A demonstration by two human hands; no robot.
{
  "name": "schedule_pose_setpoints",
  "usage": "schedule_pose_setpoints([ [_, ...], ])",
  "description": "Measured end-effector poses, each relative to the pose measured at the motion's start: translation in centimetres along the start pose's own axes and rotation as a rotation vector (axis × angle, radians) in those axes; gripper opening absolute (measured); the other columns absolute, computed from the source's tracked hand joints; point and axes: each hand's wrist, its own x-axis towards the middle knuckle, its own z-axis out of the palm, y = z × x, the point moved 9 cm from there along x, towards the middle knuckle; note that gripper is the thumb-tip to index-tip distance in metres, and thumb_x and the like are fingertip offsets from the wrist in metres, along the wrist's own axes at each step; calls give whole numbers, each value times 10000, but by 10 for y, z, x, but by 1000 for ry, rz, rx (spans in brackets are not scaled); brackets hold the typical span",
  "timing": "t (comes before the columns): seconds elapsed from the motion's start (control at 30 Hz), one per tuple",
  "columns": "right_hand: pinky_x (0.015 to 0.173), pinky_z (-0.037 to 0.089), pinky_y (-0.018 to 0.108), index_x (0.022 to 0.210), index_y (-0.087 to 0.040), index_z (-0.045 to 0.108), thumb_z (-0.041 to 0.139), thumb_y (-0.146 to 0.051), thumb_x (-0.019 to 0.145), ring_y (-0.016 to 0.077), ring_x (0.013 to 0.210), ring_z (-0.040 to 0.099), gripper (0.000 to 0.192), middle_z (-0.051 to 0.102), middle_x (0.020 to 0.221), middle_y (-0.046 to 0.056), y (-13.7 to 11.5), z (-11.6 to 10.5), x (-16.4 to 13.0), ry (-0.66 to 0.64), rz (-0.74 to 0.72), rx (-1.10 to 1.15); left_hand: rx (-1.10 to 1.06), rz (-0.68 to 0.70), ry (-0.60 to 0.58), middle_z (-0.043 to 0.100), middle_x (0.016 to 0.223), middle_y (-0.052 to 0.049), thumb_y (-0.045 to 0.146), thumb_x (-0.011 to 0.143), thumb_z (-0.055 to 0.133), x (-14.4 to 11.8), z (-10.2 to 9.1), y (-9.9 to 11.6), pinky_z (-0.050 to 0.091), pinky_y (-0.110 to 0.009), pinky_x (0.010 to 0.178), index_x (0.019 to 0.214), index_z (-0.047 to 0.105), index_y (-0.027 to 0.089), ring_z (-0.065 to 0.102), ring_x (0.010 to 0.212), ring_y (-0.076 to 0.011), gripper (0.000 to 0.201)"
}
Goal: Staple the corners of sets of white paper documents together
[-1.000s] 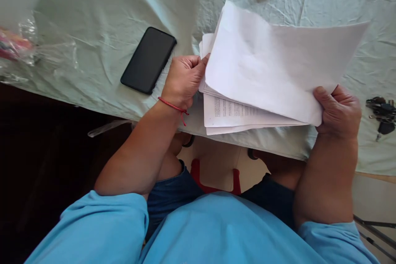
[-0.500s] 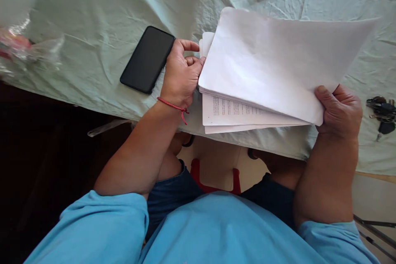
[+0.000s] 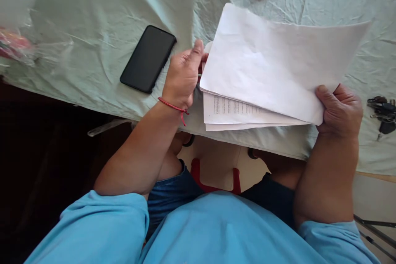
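My right hand (image 3: pixel 339 109) pinches the lower right corner of a stack of white paper sheets (image 3: pixel 275 57), thumb on top. The top sheet shows a blank face, and its far right corner lifts off the cloth. Beneath it, printed sheets (image 3: pixel 235 109) fan out toward me, with lines of small text. At the stack's left edge is my left hand (image 3: pixel 182 76), its curled fingers tucked partly out of sight behind the paper and its thumb pointing up beside the edge. A red thread bracelet (image 3: pixel 173 105) circles the left wrist.
Left of the papers, a black phone (image 3: pixel 148 58) lies face up on the pale green tablecloth (image 3: pixel 102 20). Clear plastic wrapping with something red (image 3: pixel 17 45) sits at the far left. A bunch of keys (image 3: pixel 383 111) lies at the right. The table edge runs just before my body.
My left thumb has lifted from the paper edge and now points up, while the fingers have curled in. The stack's left end has shifted slightly. My right hand keeps its grip.
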Motion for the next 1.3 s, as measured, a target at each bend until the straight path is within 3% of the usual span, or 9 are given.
schedule_pose_setpoints([
  [0.1,880,691,338,1021,-141,859,1048,-466,591,158,900,736,572,807,1141,100,0,-1,0,8,0,-1,-22,-34,11,617,669,-49,733,1089,609,-4,3,3,430,-343,635,690,648,216,592,705,-176,654],
  [0.23,859,697,341,1004,-158,866,1050,-488,582,163,894,738,566,814,1120,95,-1,-1,0,9,-6,-8,52,46,-26,636,713,9,275,931,920,-8,7,11,460,-267,651,689,706,182,553,681,-100,336],
  [0.3,880,706,362,996,-157,867,1047,-499,591,176,909,750,559,814,1113,99,-2,0,0,-3,-5,-14,131,72,6,624,707,31,170,842,964,-8,3,10,431,-241,622,658,696,175,527,665,-79,325],
  [0.57,865,726,418,1046,-156,874,1040,-494,608,188,830,758,578,818,1164,105,5,0,-1,-9,52,-22,250,114,60,354,590,36,355,935,946,-6,-6,10,283,-312,565,537,499,198,307,603,-91,618],
  [0.77,867,717,379,1014,-137,851,1040,-476,610,184,878,754,560,804,1140,108,4,-8,3,57,18,16,149,12,-28,626,743,6,226,912,938,-11,4,8,488,-311,741,708,660,202,609,759,-150,346],
  [0.83,826,711,364,947,-130,836,1049,-476,587,164,814,727,543,800,1077,99,6,-12,6,84,15,28,163,3,-76,671,773,-3,139,872,920,-12,9,8,506,-287,730,725,693,192,624,765,-150,276],
  [0.93,782,704,348,889,-133,827,1067,-478,547,145,749,697,541,794,1003,84,7,-15,8,101,17,38,239,25,-108,636,725,3,95,869,856,-11,10,9,485,-254,660,674,675,184,550,708,-130,280],
  [1.17,899,724,396,976,-153,863,1066,-484,584,181,850,753,552,815,1088,84,5,-7,4,62,12,41,317,46,-93,486,643,21,230,928,880,-9,5,4,434,-256,584,645,561,211,442,636,-124,427],
  [1.3,871,716,375,986,-141,868,1072,-481,576,173,841,747,570,815,1099,100,5,-6,3,58,19,38,221,-4,-47,417,602,30,302,965,889,-11,5,4,397,-250,560,610,527,209,444,608,-113,516],
])
